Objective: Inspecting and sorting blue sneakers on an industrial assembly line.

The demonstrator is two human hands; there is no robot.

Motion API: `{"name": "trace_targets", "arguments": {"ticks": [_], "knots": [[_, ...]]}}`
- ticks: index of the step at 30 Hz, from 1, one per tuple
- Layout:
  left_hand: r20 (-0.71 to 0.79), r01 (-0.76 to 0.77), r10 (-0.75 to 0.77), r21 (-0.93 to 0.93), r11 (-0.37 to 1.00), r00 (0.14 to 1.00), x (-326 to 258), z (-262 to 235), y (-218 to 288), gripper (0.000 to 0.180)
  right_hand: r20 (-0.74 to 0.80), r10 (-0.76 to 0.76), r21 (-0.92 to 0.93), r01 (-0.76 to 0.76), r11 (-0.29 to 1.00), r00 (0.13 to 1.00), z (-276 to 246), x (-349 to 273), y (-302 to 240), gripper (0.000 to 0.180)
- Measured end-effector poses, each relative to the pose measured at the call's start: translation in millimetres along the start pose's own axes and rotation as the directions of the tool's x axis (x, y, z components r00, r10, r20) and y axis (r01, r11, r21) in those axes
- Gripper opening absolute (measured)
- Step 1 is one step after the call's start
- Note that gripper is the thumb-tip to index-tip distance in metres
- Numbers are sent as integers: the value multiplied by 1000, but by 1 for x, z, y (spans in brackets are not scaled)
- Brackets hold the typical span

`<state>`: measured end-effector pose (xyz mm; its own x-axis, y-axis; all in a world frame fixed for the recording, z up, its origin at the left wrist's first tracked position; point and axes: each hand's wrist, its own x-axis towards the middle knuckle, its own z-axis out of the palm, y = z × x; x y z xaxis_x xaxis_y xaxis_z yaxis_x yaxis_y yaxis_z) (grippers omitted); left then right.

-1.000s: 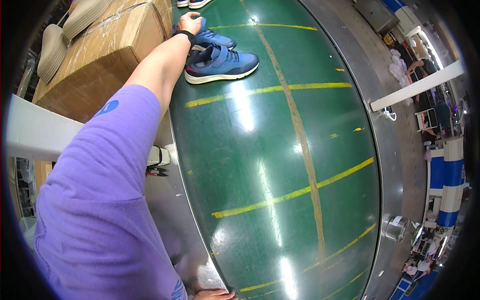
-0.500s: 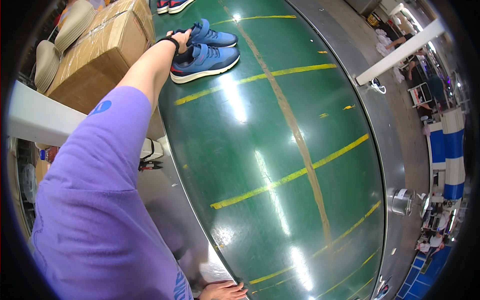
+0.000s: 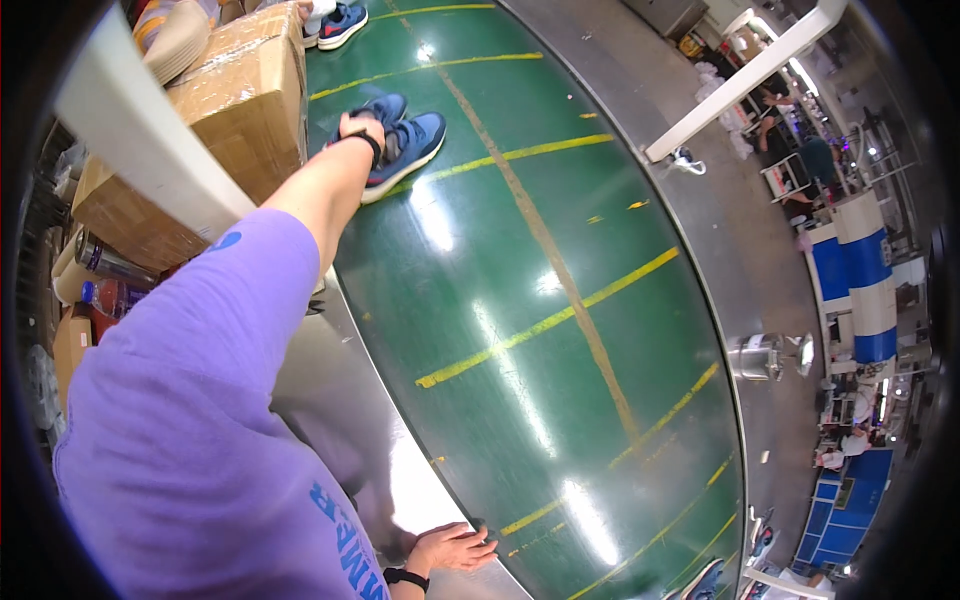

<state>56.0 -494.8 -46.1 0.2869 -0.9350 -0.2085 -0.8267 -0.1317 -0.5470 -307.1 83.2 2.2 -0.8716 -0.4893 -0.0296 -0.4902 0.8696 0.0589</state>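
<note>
A pair of blue sneakers with white soles stands on a green conveyor belt at the upper left. My left hand reaches out to them and is closed at their heel openings. The nearer sneaker shows plainly, its toe pointing up and right. The farther sneaker is partly covered by my hand and blurred. At the bottom, my right hand lies on the metal edge of the belt, fingers stretched out, holding nothing. A small dark piece touches its fingertips.
A taped cardboard box and a white post stand left of the belt. Farther up the belt is another dark blue shoe. A blue shoe shows at the lower right. A metal cylinder sits on the far side.
The view has shifted. The sneakers have turned, toes more upward, and come closer to the yellow line. My left hand has moved in between them. A shoe now shows at the lower right.
</note>
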Motion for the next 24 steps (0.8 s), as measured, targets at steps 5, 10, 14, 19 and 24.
{"name": "trace_targets", "arguments": {"ticks": [5, 10, 14, 19, 24], "knots": [[229, -245, 259, -89, 965, 938, -103, -54, -26, 34, 1, -83, 148, 82, 986, 997, -4, 4, -5, 42], [84, -227, 306, -497, 838, 948, -226, -102, -30, 40, -80, -117, 189, 131, 973, 990, -12, -4, -11, 43], [1, -344, 399, -504, 792, 917, -313, -74, -23, 37, -143, -137, 243, 169, 955, 980, -3, -1, -6, 43], [-249, -617, 569, -413, 670, 784, -419, -47, -55, 33, -196, -141, 248, 188, 950, 971, 4, -6, -10, 41], [-190, -641, 652, -511, 572, 734, -493, -10, -80, 49, -187, -143, 218, 183, 959, 972, 12, -3, -11, 42]]}}
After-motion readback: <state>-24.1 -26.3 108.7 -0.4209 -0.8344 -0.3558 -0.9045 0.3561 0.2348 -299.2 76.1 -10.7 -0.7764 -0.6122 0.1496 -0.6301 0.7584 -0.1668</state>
